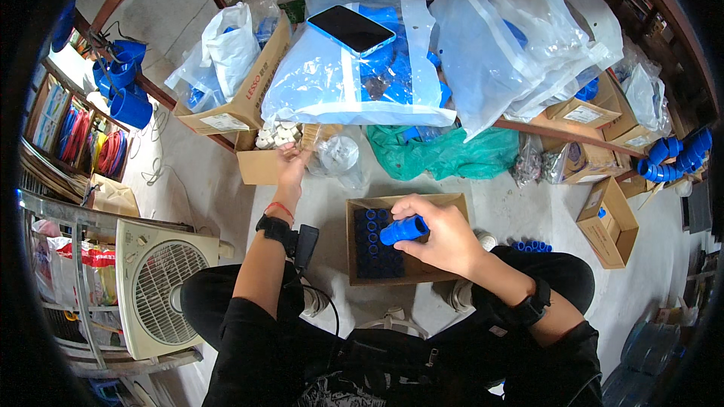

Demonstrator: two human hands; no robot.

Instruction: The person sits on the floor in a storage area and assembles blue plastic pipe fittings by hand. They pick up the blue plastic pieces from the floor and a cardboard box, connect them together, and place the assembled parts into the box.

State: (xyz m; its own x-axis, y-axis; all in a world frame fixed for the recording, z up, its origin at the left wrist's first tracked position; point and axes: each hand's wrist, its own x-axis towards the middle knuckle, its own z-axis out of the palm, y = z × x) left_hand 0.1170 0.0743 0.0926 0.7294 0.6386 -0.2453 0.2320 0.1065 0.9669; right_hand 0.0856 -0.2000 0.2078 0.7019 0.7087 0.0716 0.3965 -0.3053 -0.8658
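My right hand (444, 234) holds a blue plastic pipe fitting (404, 230), or possibly several stacked end to end, above an open cardboard box (408, 281). Upright blue fittings (373, 237) stand in rows in the left part of that box; my right hand and its fitting hide some of its inside. Forward and to the left, my left hand (292, 161) is at the edge of a smaller cardboard box (259, 167) with white plastic fittings (280, 134) in it. Its fingers are partly hidden, so whether they grip anything cannot be told.
Clear bags of blue fittings (390, 79) lie ahead, with a phone (352, 30) on top. Below them is a green sack (447, 152). A box fan (167, 291) stands left. More blue fittings (531, 246) are on the floor by my right knee, and an open carton (608, 223) is farther right.
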